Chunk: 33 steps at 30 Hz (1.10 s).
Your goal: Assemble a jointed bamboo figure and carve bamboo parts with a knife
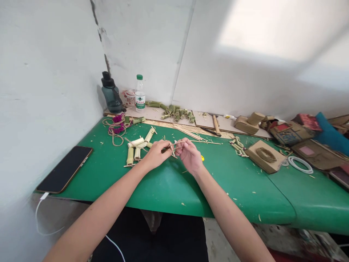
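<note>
My left hand (157,155) is closed over the green table, its fingers pinching a small piece of bamboo with thin sticks (172,151) at its end. Close beside it, my right hand (191,156) is closed with thumb and fingertips on a thin tan cord (179,145) that runs toward the left hand. The fingers partly hide both things. Left of my left hand lies a group of joined bamboo tubes (131,154) with thin sticks through some ends. A small yellow object (202,158) shows just behind my right hand.
Cut green bamboo tubes (177,112), thin bamboo sticks (189,130) and a hammer (216,125) lie at the back. A phone (65,169) is at left, near a dark bottle (111,94) and a water bottle (140,94). Cardboard (265,156) with coiled cord lies right.
</note>
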Available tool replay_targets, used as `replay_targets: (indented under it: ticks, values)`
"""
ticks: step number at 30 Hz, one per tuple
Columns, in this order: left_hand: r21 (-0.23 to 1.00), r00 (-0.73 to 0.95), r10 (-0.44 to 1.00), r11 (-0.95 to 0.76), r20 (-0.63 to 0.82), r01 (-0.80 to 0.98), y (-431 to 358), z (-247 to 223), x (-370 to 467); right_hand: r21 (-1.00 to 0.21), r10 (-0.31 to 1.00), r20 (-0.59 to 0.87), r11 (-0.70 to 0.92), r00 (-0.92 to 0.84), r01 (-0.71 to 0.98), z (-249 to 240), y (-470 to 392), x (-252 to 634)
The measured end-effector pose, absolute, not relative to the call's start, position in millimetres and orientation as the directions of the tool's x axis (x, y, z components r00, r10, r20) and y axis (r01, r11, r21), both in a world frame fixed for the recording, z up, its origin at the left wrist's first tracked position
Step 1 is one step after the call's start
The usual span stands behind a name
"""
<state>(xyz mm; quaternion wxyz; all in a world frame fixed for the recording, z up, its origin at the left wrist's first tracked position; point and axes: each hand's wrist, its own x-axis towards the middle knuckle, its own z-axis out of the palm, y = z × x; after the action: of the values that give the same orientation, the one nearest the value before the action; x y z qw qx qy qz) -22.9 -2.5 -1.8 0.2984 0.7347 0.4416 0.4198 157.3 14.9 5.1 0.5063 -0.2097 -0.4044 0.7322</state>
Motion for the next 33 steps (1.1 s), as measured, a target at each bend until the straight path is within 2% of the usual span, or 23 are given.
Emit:
replay_targets:
  ticks: [8,17,33]
  values:
    - [0.780,0.255,0.893,-0.448,0.370,0.437,-1.3,-2.5,-23.3,-0.836,0.914,0.133,-0.105,-0.384,-0.538,4.1,14.9,158.1]
    - [0.739,0.240,0.891,-0.454,0.386,0.498,-2.2,-3.0,-20.8,-0.867,0.952,0.173,0.026,-0.251,-0.498,2.5,15.7,155.5]
    - [0.757,0.198,0.900,-0.434,0.388,0.489,-3.1,0.9,-18.2,-0.837,0.973,0.103,-0.027,-0.206,-0.547,0.6,20.6,156.9]
